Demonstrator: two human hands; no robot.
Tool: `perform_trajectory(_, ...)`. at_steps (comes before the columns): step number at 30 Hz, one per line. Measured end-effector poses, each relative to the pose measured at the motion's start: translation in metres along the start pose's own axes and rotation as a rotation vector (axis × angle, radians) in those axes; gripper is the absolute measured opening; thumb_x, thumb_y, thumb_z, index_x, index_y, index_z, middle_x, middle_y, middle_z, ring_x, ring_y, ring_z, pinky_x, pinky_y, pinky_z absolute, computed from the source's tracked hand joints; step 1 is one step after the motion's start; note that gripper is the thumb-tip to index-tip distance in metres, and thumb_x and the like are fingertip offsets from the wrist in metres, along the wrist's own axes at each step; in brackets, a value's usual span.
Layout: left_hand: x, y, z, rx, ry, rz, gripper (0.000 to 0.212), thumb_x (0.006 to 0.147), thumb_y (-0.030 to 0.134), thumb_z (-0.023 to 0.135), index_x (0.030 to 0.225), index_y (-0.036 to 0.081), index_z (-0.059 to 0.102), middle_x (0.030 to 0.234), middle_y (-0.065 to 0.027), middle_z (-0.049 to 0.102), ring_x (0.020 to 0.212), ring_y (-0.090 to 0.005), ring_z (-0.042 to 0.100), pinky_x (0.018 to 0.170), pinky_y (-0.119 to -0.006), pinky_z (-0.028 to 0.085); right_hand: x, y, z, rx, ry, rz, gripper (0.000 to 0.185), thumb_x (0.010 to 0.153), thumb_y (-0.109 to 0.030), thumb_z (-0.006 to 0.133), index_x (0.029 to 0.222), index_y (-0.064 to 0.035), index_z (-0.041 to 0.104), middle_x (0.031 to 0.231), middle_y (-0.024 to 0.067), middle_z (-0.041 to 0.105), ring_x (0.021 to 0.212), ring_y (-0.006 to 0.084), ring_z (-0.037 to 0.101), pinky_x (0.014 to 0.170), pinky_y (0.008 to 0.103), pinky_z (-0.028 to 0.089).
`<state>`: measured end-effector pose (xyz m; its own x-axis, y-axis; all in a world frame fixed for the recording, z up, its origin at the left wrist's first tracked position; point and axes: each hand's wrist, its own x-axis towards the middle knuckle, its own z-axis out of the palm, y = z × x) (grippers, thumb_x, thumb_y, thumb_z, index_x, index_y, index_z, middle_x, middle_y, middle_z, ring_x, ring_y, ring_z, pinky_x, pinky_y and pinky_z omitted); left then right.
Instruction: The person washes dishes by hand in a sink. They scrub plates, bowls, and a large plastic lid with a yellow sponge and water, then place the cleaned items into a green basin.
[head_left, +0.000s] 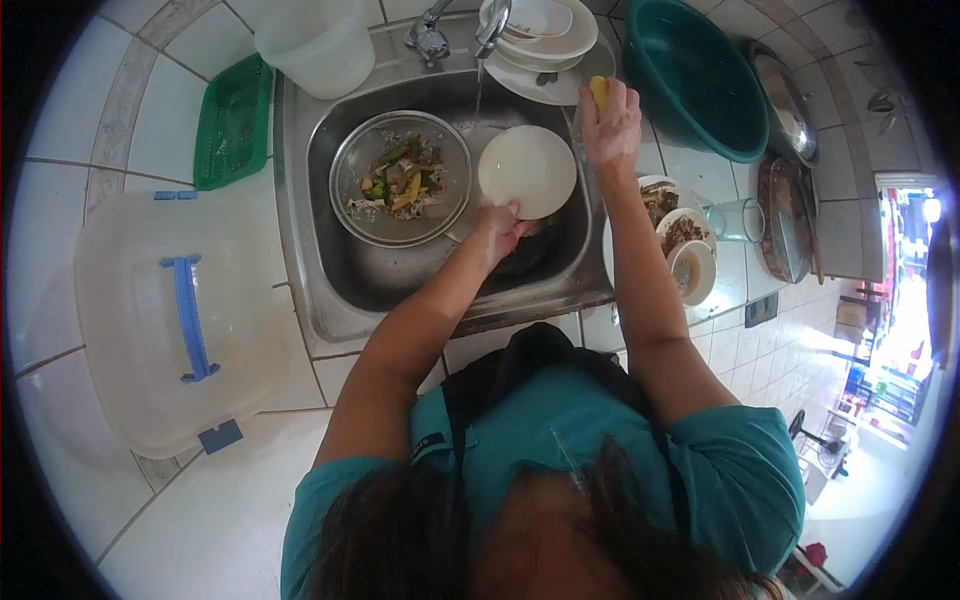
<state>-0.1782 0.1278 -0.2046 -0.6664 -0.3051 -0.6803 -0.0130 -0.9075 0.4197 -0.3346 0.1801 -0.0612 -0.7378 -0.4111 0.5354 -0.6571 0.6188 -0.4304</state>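
Note:
Over the right half of a steel sink (360, 277), my left hand (504, 231) grips the near rim of a white plate or shallow bowl (527, 172). My right hand (613, 127) is raised at the sink's right edge, its fingers around a yellow sponge (598, 96). A thin stream of water (479, 82) runs from the chrome faucet (492, 34) behind the plate. To the left in the basin rests a mesh strainer (349, 169) holding food scraps (405, 184). Whatever lies under the plate is mostly hidden.
Stacked white dishes (551, 86) stand behind the sink, near a large green basin (697, 82). Soiled dishes (694, 274) and a glass (739, 220) sit on the right counter. At left are a translucent lid (127, 300), a green basket (232, 124) and a white bucket (319, 56).

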Motion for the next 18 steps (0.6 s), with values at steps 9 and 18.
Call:
perform_trajectory(9, -0.057, 0.086, 0.005, 0.153, -0.057, 0.351, 0.033, 0.095, 0.013, 0.043, 0.127, 0.014, 0.040, 0.123, -0.0105, 0.050, 0.104, -0.0256, 0.057, 0.076, -0.041, 0.055, -0.046, -0.051, 0.052, 0.103, -0.302, -0.494, 0.050, 0.090, -0.034, 0.051, 0.132, -0.0069, 0.043, 0.137, 0.0192, 0.041, 0.127, 0.0408, 0.036, 0.104, 0.0470, 0.032)
perform_trajectory(18, -0.076, 0.136, -0.057, 0.027, -0.190, 0.464, 0.047, 0.099, 0.040, 0.038, 0.134, 0.010, 0.039, 0.133, -0.0072, 0.047, 0.122, -0.0207, 0.046, 0.100, -0.037, 0.040, -0.062, -0.103, 0.109, 0.236, -0.681, -0.561, 0.060, 0.092, -0.031, 0.037, 0.143, -0.0012, 0.023, 0.150, 0.0186, 0.018, 0.138, 0.0369, 0.019, 0.111, 0.0481, 0.018)
